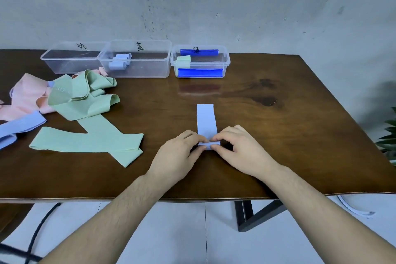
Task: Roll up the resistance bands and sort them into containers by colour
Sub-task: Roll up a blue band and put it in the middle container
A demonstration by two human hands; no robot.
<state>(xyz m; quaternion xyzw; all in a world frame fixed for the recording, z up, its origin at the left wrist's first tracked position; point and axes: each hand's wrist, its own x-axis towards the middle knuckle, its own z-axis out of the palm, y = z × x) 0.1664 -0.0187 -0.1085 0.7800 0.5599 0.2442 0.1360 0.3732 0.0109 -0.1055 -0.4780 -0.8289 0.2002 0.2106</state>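
Note:
A light blue band (206,118) lies flat on the brown table (278,156), stretching away from me. Its near end is rolled into a small coil, pinched from the left by my left hand (179,153) and from the right by my right hand (240,149). Three clear containers stand at the back: the left container (64,64) holds nothing I can see, the middle container (150,70) holds rolled light blue bands (120,62), and the right container (225,61) with blue clips holds a rolled green band (183,60).
Loose green bands (85,100), pink bands (25,94) and another light blue band (19,127) lie heaped at the table's left. A small pink roll (103,71) sits by the middle container. A plant (389,135) is at the right edge. A black cable (38,229) runs on the floor.

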